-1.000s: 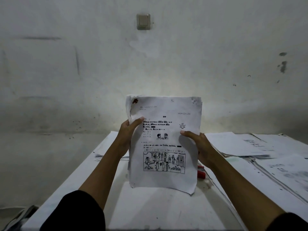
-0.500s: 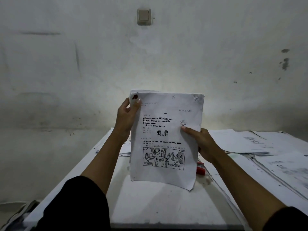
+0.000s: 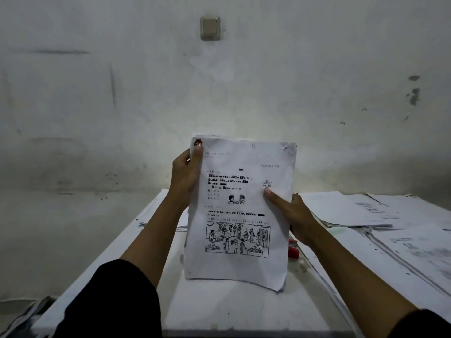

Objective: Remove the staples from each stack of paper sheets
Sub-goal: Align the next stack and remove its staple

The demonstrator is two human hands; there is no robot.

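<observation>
upright, paper stack (image 3: 240, 211) between hands

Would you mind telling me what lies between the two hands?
In the head view, the stapled paper stack spans the gap, gripped by the left hand and right hand.

White worksheet (image 3: 240, 211) printed with black text and cartoon drawings, rust-brown stain (image 3: 197, 142) at far-left corner; red tool (image 3: 292, 250) behind; black sleeves (image 3: 117, 303).
</observation>
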